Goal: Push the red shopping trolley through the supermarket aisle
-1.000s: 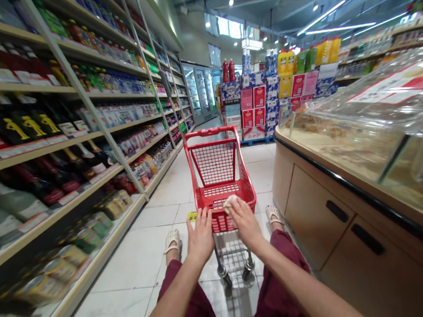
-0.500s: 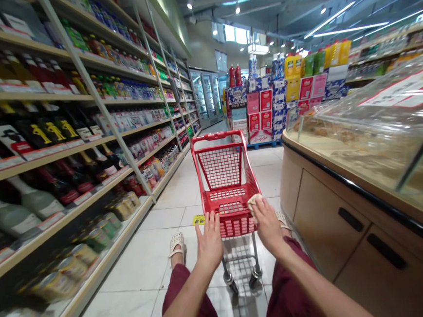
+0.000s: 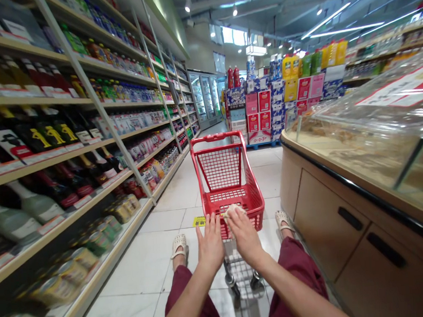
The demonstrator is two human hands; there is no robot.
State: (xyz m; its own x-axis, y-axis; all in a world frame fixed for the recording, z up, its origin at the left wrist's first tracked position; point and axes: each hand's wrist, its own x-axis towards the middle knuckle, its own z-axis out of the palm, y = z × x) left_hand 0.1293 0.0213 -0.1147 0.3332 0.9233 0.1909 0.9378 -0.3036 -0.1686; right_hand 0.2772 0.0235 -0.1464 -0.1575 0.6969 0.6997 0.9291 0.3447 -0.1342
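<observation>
A red plastic shopping cart (image 3: 252, 184) on a grey metal frame stands in front of me, between my feet. My left hand (image 3: 210, 241) rests against the near left corner of its basket, fingers stretched out. In my right hand (image 3: 241, 232) is a crumpled cream cloth (image 3: 233, 211), pressed under the fingers on the middle of the near rim. Part of the cloth is hidden by the fingers. Both hands are close together. Through the grid of the basket the floor shows.
Shelves of bottles and cans (image 3: 120, 139) line the left side. A wooden display counter (image 3: 329, 217) with a clear cover stands close on the right. Stacked drink boxes (image 3: 259, 111) are ahead, glass-door fridges (image 3: 206, 95) beyond. A yellow floor sticker (image 3: 199, 221) lies left of the cart.
My right hand has moved left with the cloth, from the near right corner of the basket to the middle of its near rim. My left hand has hardly moved.
</observation>
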